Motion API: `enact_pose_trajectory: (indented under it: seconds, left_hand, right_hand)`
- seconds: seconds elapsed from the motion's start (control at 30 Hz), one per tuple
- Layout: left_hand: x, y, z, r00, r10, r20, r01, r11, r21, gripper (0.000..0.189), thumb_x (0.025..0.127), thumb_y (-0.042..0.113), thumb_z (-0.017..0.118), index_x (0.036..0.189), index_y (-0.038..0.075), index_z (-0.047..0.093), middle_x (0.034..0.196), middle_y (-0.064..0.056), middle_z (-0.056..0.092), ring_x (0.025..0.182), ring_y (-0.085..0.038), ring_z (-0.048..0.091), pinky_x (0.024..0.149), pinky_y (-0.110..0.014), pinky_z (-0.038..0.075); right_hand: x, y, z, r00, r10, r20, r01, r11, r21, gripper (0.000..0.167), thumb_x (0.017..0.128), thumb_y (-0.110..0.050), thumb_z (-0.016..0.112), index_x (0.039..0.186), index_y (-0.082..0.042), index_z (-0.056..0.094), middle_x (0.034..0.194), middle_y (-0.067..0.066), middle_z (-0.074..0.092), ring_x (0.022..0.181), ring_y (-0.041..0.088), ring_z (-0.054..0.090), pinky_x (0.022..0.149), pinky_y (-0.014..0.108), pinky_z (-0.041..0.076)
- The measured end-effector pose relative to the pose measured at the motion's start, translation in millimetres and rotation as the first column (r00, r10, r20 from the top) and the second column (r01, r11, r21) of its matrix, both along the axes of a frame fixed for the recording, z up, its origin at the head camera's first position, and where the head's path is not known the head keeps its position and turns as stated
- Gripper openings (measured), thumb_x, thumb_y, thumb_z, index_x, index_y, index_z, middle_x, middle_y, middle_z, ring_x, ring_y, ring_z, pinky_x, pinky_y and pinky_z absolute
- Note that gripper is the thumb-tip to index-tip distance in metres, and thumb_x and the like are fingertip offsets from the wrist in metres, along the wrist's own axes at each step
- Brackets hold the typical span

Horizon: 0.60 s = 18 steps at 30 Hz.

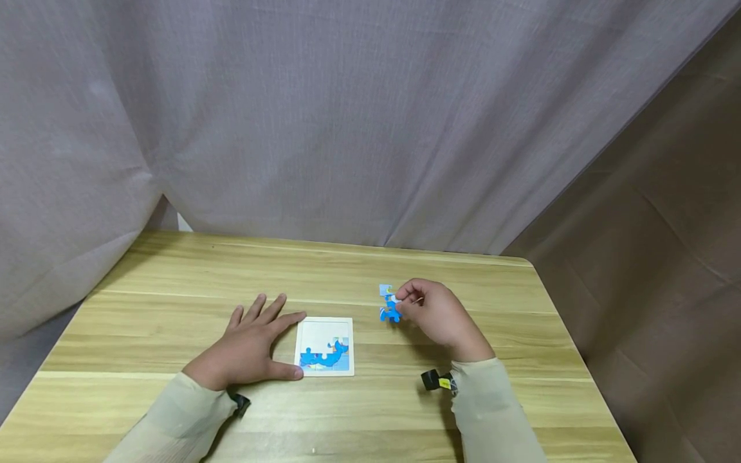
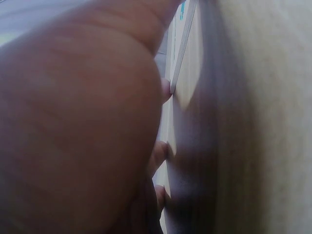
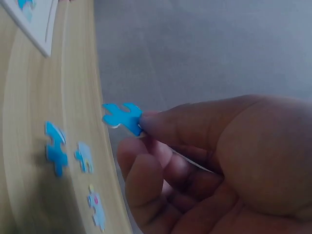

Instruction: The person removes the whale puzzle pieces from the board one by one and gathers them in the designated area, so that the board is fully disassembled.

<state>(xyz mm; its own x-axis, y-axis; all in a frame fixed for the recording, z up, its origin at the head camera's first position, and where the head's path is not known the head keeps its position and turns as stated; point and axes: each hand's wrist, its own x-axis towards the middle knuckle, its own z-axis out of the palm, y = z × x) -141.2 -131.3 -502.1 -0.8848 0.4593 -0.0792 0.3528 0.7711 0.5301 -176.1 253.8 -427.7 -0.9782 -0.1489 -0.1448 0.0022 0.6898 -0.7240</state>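
Observation:
A square white puzzle tray [image 1: 325, 326] lies on the table, its lower part filled with joined pieces [image 1: 324, 361] showing a blue figure. My left hand [image 1: 246, 352] is spread flat beside it, thumb and index fingertips at its left corners. Between thumb and fingers, my right hand [image 1: 437, 315] pinches a blue puzzle piece [image 3: 122, 118] above the table. Below it, the right wrist view shows three loose pieces: a blue one [image 3: 56, 150], a light blue one [image 3: 84, 157] and one with a pink spot [image 3: 96, 207].
The wood-grain table [image 1: 359, 418] extends around both hands. Grey curtain cloth [image 1: 324, 128] hangs along its back edge, and darker cloth [image 1: 648, 270] hangs at the right. A small black device [image 1: 430, 379] is worn at the right wrist.

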Motion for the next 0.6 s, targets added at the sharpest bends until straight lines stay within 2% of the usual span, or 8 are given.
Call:
enact_pose_trajectory:
  seconds: [0.13, 0.23, 0.6]
  left_hand:
    - [0.5, -0.3, -0.3, 1.0, 0.001, 0.002, -0.001, 1.0, -0.003, 0.109, 0.08, 0.08, 0.088, 0.171, 0.036, 0.049, 0.188, -0.017, 0.023, 0.173, -0.057, 0.009, 0.128, -0.088, 0.007]
    - [0.9, -0.1, 0.5, 1.0, 0.0, 0.004, 0.0, 1.0, 0.002, 0.109, 0.08, 0.08, 0.088, 0.171, 0.035, 0.049, 0.188, -0.018, 0.023, 0.173, -0.058, 0.009, 0.128, -0.088, 0.007]
    - [1.5, 0.5, 4.0, 1.0, -0.007, 0.0, 0.007, 1.0, 0.005, 0.109, 0.081, 0.081, 0.087, 0.172, 0.034, 0.049, 0.187, -0.019, 0.024, 0.172, -0.059, 0.01, 0.127, -0.089, 0.007]
  right_hand:
    - [-2.2, 9.2, -0.6, 0.999, -0.041, 0.022, 0.042, 0.999, -0.007, 0.008, 0.106, -0.019, 0.078, 0.114, -0.017, 0.076, 0.101, 0.005, 0.073, 0.084, 0.032, 0.075, 0.073, 0.035, 0.058]
    - [-4.5, 15.9, -2.7, 0.998, -0.054, 0.016, 0.054, 0.999, 0.001, 0.008, 0.107, -0.019, 0.077, 0.114, -0.016, 0.077, 0.102, 0.006, 0.073, 0.084, 0.031, 0.074, 0.074, 0.035, 0.059]
    - [-12.5, 30.3, -13.6, 0.996, -0.082, 0.033, 0.081, 0.996, 0.037, 0.011, 0.108, -0.02, 0.077, 0.116, -0.012, 0.076, 0.098, 0.006, 0.071, 0.08, 0.027, 0.07, 0.067, 0.033, 0.053]
